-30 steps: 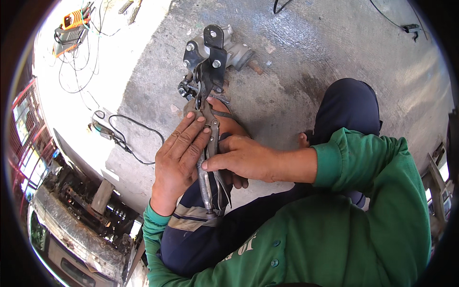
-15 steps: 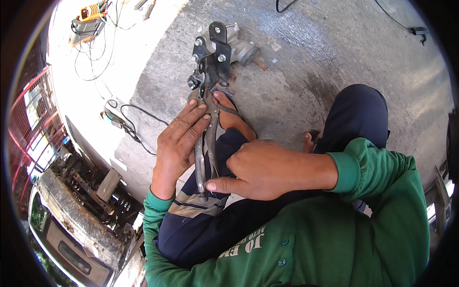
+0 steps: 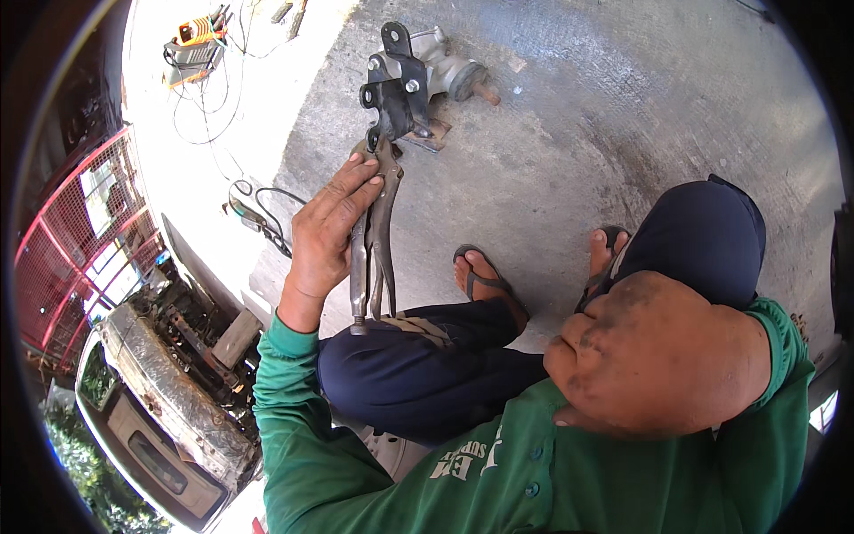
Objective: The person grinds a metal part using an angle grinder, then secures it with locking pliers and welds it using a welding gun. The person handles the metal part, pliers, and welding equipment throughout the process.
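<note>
Head view: the right hand [image 3: 654,351] has drawn back from the locking pliers [image 3: 381,227] to the green shirt [image 3: 623,481], fingers curled; whether it holds anything, I cannot tell. That leaves the left hand [image 3: 325,231] alone gripping the pliers, their jaws at the near end of a black bracket [image 3: 389,100] bolted to a grey metal housing [image 3: 447,75] on the concrete floor [image 3: 569,151].

Left hand [image 3: 331,230] on pliers [image 3: 380,236], bracket [image 3: 391,100] beyond, mesh frame [image 3: 64,222] left
</note>
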The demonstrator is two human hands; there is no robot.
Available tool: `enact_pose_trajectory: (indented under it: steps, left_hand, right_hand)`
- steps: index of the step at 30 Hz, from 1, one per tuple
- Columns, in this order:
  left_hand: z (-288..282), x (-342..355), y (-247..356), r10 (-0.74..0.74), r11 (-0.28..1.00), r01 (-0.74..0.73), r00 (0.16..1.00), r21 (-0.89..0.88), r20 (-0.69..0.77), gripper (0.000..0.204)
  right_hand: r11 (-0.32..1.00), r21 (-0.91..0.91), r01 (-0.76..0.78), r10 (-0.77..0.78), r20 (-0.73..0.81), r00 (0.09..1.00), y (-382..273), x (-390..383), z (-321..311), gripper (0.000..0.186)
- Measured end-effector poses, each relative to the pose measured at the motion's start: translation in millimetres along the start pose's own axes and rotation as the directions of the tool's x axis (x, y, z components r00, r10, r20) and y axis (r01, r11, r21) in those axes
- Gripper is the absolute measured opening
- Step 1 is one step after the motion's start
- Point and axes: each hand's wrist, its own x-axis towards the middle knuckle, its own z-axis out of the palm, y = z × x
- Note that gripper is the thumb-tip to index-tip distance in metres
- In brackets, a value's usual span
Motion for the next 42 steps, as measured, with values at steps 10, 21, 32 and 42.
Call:
enact_pose_trajectory:
  steps: [10,21,32,42]
  left_hand:
    - [-3,-2,4,-0.009,1.000,0.009,1.000,0.004,0.011,0.043]
    - [-3,-1,2,0.079,0.997,-0.079,0.997,-0.015,-0.009,0.044]
    - [-7,-6,-2,0.130,0.991,-0.131,0.991,-0.030,-0.028,0.038]
    - [-9,-10,-2,0.132,0.991,-0.133,0.990,-0.020,-0.053,0.043]
  right_hand:
    - [0.975,-0.160,0.155,-0.179,-0.146,0.973,-72,-28,50,0.016]
    - [0.962,-0.211,0.176,-0.227,-0.249,0.942,-106,-24,65,0.016]
    - [0.948,-0.218,0.231,-0.274,-0.195,0.942,-94,-14,56,0.014]
    - [0.953,-0.177,0.245,-0.270,-0.134,0.954,-87,-13,48,0.020]
